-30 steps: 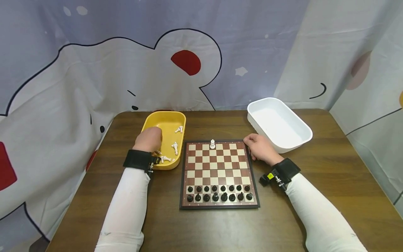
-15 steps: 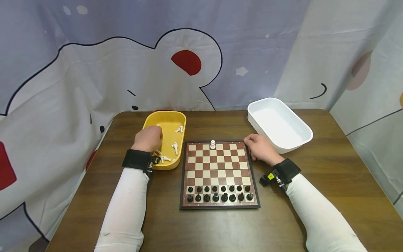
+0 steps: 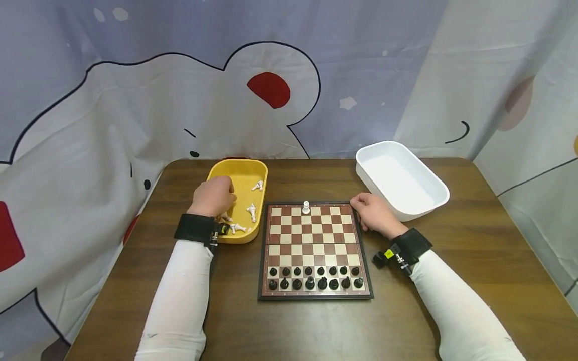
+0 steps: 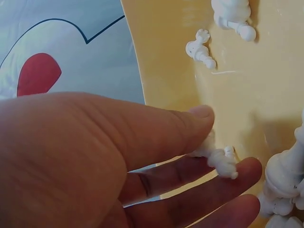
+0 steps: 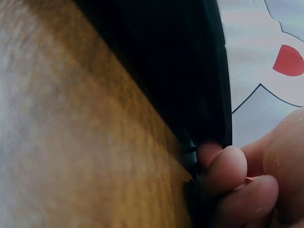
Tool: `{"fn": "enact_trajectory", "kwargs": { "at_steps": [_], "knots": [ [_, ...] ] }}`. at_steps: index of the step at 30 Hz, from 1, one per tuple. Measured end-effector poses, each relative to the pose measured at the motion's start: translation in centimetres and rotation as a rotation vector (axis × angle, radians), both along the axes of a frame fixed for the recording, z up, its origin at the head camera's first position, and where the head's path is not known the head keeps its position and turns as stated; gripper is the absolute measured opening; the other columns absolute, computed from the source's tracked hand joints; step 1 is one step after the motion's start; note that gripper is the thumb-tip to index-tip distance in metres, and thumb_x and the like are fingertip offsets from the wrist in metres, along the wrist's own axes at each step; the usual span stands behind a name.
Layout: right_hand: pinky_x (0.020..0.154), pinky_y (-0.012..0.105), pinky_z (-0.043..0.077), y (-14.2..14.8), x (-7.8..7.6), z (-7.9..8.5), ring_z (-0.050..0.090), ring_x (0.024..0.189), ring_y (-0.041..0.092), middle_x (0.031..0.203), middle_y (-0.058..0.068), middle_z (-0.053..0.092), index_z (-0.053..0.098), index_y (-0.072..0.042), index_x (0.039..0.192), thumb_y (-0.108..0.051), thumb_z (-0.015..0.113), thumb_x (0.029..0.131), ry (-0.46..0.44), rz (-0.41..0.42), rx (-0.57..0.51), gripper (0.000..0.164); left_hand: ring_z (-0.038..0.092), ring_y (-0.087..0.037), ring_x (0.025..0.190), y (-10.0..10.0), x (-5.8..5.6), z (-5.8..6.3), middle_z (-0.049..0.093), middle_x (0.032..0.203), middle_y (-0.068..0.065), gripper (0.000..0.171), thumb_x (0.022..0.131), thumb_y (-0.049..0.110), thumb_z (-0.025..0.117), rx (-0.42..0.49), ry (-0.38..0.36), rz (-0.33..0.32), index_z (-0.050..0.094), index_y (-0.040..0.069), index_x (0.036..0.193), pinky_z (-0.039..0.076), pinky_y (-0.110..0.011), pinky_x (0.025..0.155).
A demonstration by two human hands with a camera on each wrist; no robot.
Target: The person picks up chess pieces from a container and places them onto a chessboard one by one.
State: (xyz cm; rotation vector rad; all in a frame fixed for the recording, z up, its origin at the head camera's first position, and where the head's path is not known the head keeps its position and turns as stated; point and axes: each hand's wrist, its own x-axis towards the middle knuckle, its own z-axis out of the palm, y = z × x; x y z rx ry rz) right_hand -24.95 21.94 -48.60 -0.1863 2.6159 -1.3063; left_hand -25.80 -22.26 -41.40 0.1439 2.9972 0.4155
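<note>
Over the yellow tray (image 3: 244, 170), my left hand (image 3: 211, 195) pinches a small white chess piece (image 4: 222, 161) between thumb and fingers. Part of that piece is hidden behind the thumb. Other white chess pieces (image 3: 252, 212) lie on their sides in the tray, near the hand. My right hand (image 3: 376, 213) grips the far right corner of the chessboard (image 3: 311, 235), its fingers curled at the dark edge in the right wrist view. One white piece (image 3: 305, 207) stands on the board's far row. Two rows of black pieces (image 3: 309, 283) stand along its near side.
Behind the right hand, a white tray (image 3: 402, 180) stands at the table's back right. The wooden table (image 3: 289, 331) extends in front of the board. A patterned curtain (image 3: 180, 100) hangs beyond the table's back edge.
My left hand has risen slightly and shifted a little toward the back within the yellow tray. The right hand and the board have stayed put.
</note>
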Motion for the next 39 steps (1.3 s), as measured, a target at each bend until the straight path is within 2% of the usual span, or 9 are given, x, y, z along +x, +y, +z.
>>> {"fn": "enact_trajectory", "kwargs": {
  "at_steps": [6, 11, 15, 22, 32, 39],
  "knots": [
    [0.053, 0.035, 0.048, 0.01, 0.03, 0.02, 0.058, 0.049, 0.02, 0.059, 0.002, 0.054, 0.066, 0.003, 0.123, -0.026, 0.049, 0.119, 0.006, 0.009, 0.001, 0.034, 0.065, -0.036, 0.093, -0.05, -0.03, 0.05, 0.072, 0.108, -0.018, 0.02, 0.108, 0.011, 0.072, 0.041, -0.002, 0.009, 0.074, -0.004, 0.121, 0.056, -0.052, 0.089],
    [0.053, 0.035, 0.049, 0.0, 0.11, 0.16, 0.058, 0.049, 0.02, 0.06, 0.002, 0.055, 0.067, 0.003, 0.123, -0.026, 0.049, 0.119, 0.011, 0.009, 0.004, 0.034, 0.065, -0.037, 0.1, -0.08, 0.08, 0.2, 0.074, 0.114, -0.02, 0.023, 0.106, 0.007, 0.074, 0.065, 0.026, 0.007, 0.073, -0.006, 0.125, 0.056, -0.056, 0.1],
    [0.054, 0.035, 0.049, -0.07, 0.12, 0.18, 0.058, 0.048, 0.02, 0.06, 0.003, 0.055, 0.067, 0.001, 0.122, -0.025, 0.049, 0.119, 0.01, -0.001, 0.008, 0.033, 0.064, -0.037, 0.099, -0.01, 0.14, 0.35, 0.073, 0.112, -0.02, 0.024, 0.105, 0.006, 0.076, 0.071, 0.047, 0.007, 0.072, -0.006, 0.125, 0.056, -0.055, 0.1],
    [0.054, 0.035, 0.049, 0.01, 0.14, 0.18, 0.058, 0.048, 0.02, 0.058, 0.002, 0.054, 0.067, 0.003, 0.124, -0.027, 0.049, 0.119, 0.006, 0.004, 0.005, 0.034, 0.062, -0.037, 0.095, 0.08, 0.04, 0.5, 0.069, 0.105, -0.019, 0.015, 0.105, 0.004, 0.073, 0.084, 0.048, 0.022, 0.07, -0.004, 0.117, 0.055, -0.053, 0.094],
    [0.053, 0.035, 0.049, -0.01, 0.09, 0.09, 0.058, 0.049, 0.02, 0.06, 0.002, 0.055, 0.067, 0.002, 0.122, -0.025, 0.049, 0.119, 0.002, 0.0, -0.003, 0.032, 0.067, -0.039, 0.106, 0.03, 0.01, 0.51, 0.075, 0.12, -0.023, 0.022, 0.107, 0.005, 0.071, 0.12, 0.092, 0.01, 0.075, -0.006, 0.125, 0.055, -0.058, 0.105],
    [0.053, 0.035, 0.048, 0.09, 0.04, -0.06, 0.057, 0.049, 0.02, 0.06, 0.002, 0.054, 0.066, 0.003, 0.123, -0.026, 0.049, 0.119, 0.006, 0.009, -0.012, 0.034, 0.069, -0.041, 0.113, 0.08, -0.04, 0.57, 0.076, 0.123, -0.024, 0.024, 0.109, 0.008, 0.068, 0.135, 0.133, 0.002, 0.076, -0.007, 0.127, 0.054, -0.059, 0.108]
  ]
}}
